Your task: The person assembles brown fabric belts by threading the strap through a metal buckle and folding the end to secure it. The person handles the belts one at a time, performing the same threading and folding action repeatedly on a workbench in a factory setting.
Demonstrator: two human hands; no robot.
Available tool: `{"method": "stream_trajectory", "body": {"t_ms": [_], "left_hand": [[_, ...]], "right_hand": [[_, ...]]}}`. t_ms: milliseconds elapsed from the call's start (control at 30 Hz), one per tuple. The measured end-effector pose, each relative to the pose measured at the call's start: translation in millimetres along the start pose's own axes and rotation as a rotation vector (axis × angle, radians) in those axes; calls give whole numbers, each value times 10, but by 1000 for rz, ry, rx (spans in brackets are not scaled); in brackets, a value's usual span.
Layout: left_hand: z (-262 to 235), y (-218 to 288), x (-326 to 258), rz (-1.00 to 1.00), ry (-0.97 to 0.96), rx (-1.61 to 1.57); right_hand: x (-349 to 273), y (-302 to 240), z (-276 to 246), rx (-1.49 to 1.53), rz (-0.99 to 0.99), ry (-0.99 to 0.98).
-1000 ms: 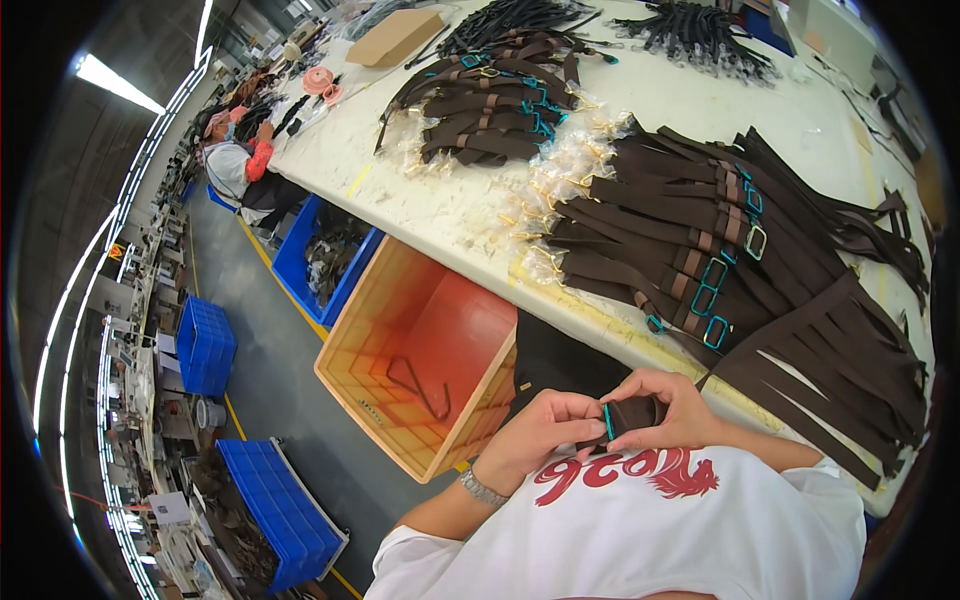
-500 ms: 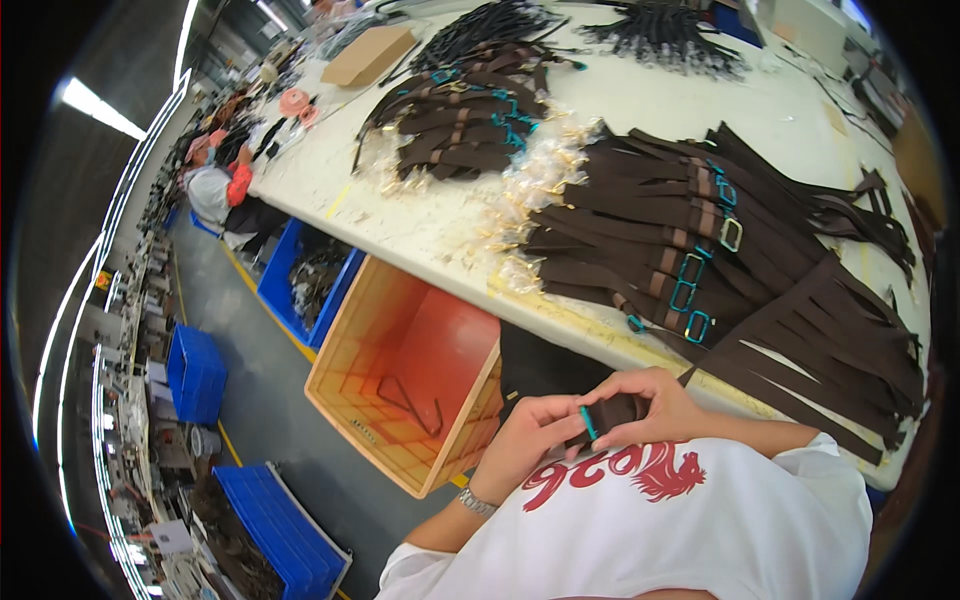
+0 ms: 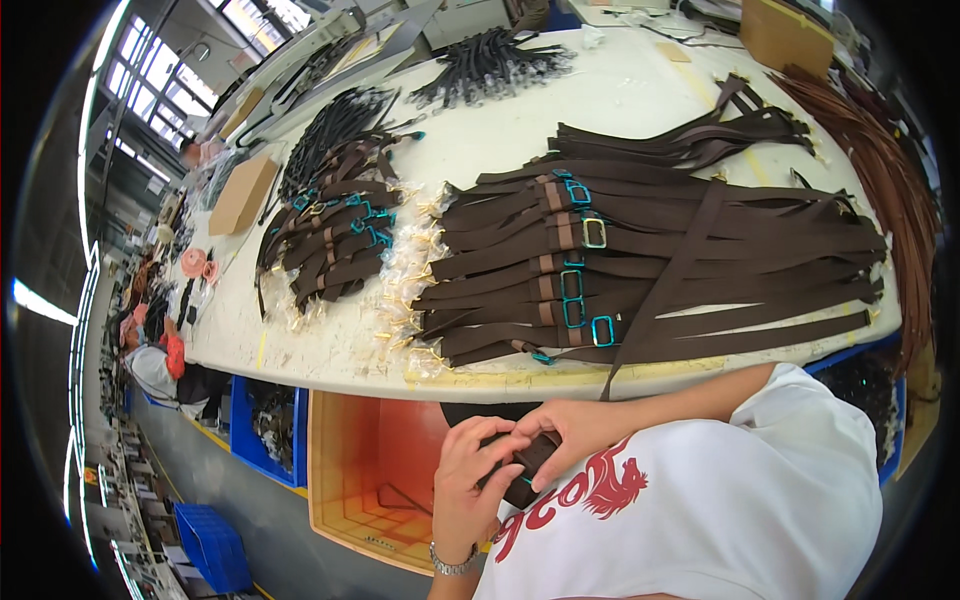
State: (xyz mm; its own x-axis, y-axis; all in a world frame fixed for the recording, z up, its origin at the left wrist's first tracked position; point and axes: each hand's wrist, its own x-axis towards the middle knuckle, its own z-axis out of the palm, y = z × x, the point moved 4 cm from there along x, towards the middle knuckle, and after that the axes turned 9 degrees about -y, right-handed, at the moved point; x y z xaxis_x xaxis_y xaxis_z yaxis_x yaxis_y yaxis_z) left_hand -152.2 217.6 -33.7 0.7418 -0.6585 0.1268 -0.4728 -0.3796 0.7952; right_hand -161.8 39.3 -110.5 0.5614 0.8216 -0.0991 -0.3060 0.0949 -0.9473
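I see my right hand (image 3: 583,430) closed on a folded dark brown strap (image 3: 540,452), just in front of the white shirt (image 3: 700,490). My left hand (image 3: 466,472) is at the strap's other side, its fingers bent; I cannot tell how tightly it grips. A silver watch (image 3: 453,562) is on that wrist. Near the hands is an open orange bin (image 3: 332,465). Past them, the white worktop (image 3: 630,115) holds a big pile of brown straps (image 3: 660,268) with blue-green buckles, and a smaller pile (image 3: 338,250) to the left.
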Motion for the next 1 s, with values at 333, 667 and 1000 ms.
{"method": "stream_trajectory", "body": {"t_ms": [333,667,1000], "left_hand": [[22,-126,160,-44,43,-970],[-161,-97,-290,-142,223,-930],[-343,-29,-370,-99,237,-978]], "right_hand": [[138,13,99,-160,-3,-121],[234,-585,-148,-729,-344,-34],[320,-1281,-189,-650,-119,-252]]}}
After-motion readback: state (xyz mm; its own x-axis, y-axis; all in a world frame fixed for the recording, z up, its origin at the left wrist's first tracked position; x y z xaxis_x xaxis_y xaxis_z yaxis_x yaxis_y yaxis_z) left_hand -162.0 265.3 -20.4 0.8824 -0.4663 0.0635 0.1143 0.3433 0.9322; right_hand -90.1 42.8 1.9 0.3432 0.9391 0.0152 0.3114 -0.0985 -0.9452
